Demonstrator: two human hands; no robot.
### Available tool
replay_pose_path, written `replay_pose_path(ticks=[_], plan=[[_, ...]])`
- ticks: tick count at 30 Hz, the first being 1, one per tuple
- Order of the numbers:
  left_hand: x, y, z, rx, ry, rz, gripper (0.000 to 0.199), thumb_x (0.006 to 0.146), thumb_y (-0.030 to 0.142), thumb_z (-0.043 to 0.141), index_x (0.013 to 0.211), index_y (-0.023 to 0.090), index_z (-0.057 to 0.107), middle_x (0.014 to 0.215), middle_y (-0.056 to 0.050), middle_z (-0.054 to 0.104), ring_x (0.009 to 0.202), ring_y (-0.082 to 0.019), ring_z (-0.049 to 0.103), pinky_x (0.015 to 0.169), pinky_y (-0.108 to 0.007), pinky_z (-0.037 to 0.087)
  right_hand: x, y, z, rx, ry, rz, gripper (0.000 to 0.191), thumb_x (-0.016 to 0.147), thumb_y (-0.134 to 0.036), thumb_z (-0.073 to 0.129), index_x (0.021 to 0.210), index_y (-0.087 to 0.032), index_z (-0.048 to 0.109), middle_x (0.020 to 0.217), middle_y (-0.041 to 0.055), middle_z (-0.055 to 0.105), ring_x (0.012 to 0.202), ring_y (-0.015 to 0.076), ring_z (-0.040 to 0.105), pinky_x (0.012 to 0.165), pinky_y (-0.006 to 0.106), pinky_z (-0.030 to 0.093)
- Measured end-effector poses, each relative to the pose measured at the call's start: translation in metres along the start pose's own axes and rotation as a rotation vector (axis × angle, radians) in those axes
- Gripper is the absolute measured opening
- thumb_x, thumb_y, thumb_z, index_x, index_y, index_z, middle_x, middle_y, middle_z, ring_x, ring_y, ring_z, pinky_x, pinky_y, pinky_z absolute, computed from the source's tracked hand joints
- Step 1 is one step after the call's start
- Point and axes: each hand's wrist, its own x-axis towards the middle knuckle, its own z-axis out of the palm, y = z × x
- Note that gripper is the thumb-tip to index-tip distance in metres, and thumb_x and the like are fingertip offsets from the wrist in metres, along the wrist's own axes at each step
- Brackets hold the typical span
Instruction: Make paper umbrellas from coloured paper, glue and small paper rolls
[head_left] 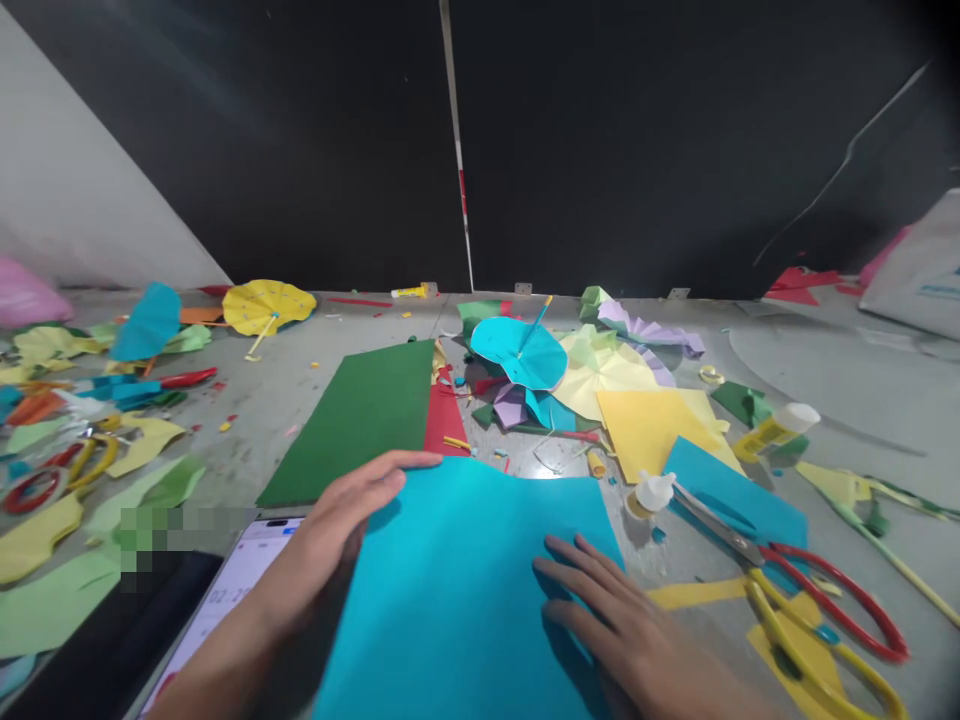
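Observation:
A large bright blue paper sheet [465, 580] lies in front of me, its far edge slightly wavy. My left hand [352, 510] grips the sheet's far left corner, with the index finger stretched along the edge and the thumb close by; its other fingers are hidden. On the right half of the same sheet, my right hand [607, 610] rests palm down with fingers spread. Past the far edge lie a dark green sheet [360, 410] and a red sheet [446, 420]. A small white-capped glue bottle [651, 495] stands just right of the blue sheet.
Red-and-yellow scissors [750, 555] lie open at right, near a glue stick [776, 430] and yellow paper [652, 425]. Blue [521, 352] and yellow [268, 306] paper umbrellas sit farther back. A phone [232, 590] lies left, beside paper scraps [60, 600]. A black wall [337, 150] stands behind.

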Motion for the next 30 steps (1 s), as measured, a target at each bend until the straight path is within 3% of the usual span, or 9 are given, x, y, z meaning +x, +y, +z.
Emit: replay_pose_path(ticks=[4, 6, 8, 11, 15, 19, 21, 24, 30], plan=[[0.000, -0.021, 0.016, -0.392, -0.351, 0.191, 0.057, 0.104, 0.063, 0.038, 0.152, 0.034, 0.047, 0.149, -0.012, 0.061, 0.129, -0.036, 0.063, 0.094, -0.047, 0.060, 0.002, 0.002, 0.008, -0.032, 0.073, 0.005, 0.041, 0.090, -0.013, 0.064, 0.131, -0.018, 0.068, 0.152, 0.0131, 0.060, 0.146, 0.0321, 0.052, 0.119, 0.049, 0.048], [-0.003, -0.032, 0.023, -0.204, -0.464, 0.315, 0.059, 0.104, 0.062, 0.042, 0.158, 0.038, 0.040, 0.156, -0.010, 0.055, 0.139, -0.035, 0.056, 0.104, -0.050, 0.057, 0.002, 0.005, 0.013, -0.021, 0.127, -0.022, 0.041, 0.093, -0.017, 0.064, 0.134, -0.016, 0.067, 0.145, 0.0143, 0.066, 0.142, 0.0298, 0.057, 0.120, 0.046, 0.047], [-0.008, -0.037, 0.028, 0.202, -0.502, 0.405, 0.058, 0.106, 0.053, 0.046, 0.162, 0.040, 0.033, 0.168, -0.006, 0.039, 0.154, -0.033, 0.037, 0.124, -0.055, 0.038, 0.000, 0.007, 0.018, -0.002, 0.160, -0.039, 0.045, 0.096, -0.028, 0.064, 0.138, -0.016, 0.064, 0.142, 0.0152, 0.068, 0.136, 0.0292, 0.062, 0.116, 0.042, 0.052], [-0.012, -0.040, 0.036, 0.707, -0.597, 0.603, 0.067, 0.105, 0.038, 0.054, 0.165, 0.038, 0.024, 0.173, -0.003, 0.024, 0.161, -0.031, 0.019, 0.131, -0.060, 0.017, -0.002, 0.007, 0.017, 0.041, 0.169, -0.002, 0.036, 0.101, -0.034, 0.058, 0.133, -0.020, 0.066, 0.138, 0.0121, 0.071, 0.124, 0.0264, 0.070, 0.104, 0.036, 0.060], [-0.008, -0.040, 0.043, 0.891, -0.587, 0.727, 0.070, 0.104, 0.034, 0.058, 0.165, 0.031, 0.024, 0.171, -0.008, 0.029, 0.159, -0.029, 0.024, 0.131, -0.057, 0.020, -0.002, 0.001, 0.007, 0.144, 0.339, 0.051, 0.025, 0.106, -0.023, 0.043, 0.105, -0.024, 0.068, 0.108, 0.0091, 0.079, 0.104, 0.0232, 0.075, 0.092, 0.031, 0.062], [-0.006, -0.036, 0.043, 0.903, -0.670, 0.739, 0.064, 0.102, 0.034, 0.062, 0.160, 0.025, 0.038, 0.166, -0.009, 0.040, 0.156, -0.028, 0.033, 0.131, -0.055, 0.022, -0.007, 0.001, 0.000, 0.203, 0.637, 0.097, 0.026, 0.104, -0.011, 0.037, 0.087, -0.024, 0.052, 0.073, 0.0021, 0.061, 0.066, 0.0166, 0.063, 0.062, 0.027, 0.054], [-0.006, -0.032, 0.043, 0.920, -0.727, 0.734, 0.054, 0.102, 0.035, 0.061, 0.153, 0.021, 0.050, 0.161, -0.009, 0.048, 0.154, -0.028, 0.037, 0.132, -0.053, 0.022, -0.008, 0.004, 0.001, 0.178, 0.691, 0.124, 0.021, 0.102, -0.010, 0.041, 0.089, -0.023, 0.051, 0.076, 0.0024, 0.059, 0.069, 0.0164, 0.061, 0.062, 0.028, 0.053], [-0.007, -0.028, 0.045, 0.915, -0.787, 0.723, 0.038, 0.103, 0.039, 0.058, 0.134, 0.018, 0.067, 0.152, -0.009, 0.060, 0.150, -0.026, 0.045, 0.133, -0.048, 0.020, -0.006, 0.011, 0.011, 0.075, 0.618, 0.205, 0.011, 0.102, -0.016, 0.049, 0.105, -0.023, 0.058, 0.103, 0.0093, 0.068, 0.098, 0.0225, 0.069, 0.083, 0.036, 0.061], [-0.011, -0.034, 0.050, 0.764, -0.758, 0.769, 0.025, 0.100, 0.034, 0.062, 0.120, 0.021, 0.071, 0.133, -0.009, 0.074, 0.132, -0.027, 0.064, 0.127, -0.047, 0.037, -0.001, 0.020, 0.035, -0.094, 0.333, 0.225, 0.042, 0.103, -0.025, 0.054, 0.145, -0.022, 0.048, 0.144, 0.0136, 0.064, 0.133, 0.0292, 0.063, 0.106, 0.051, 0.060]])
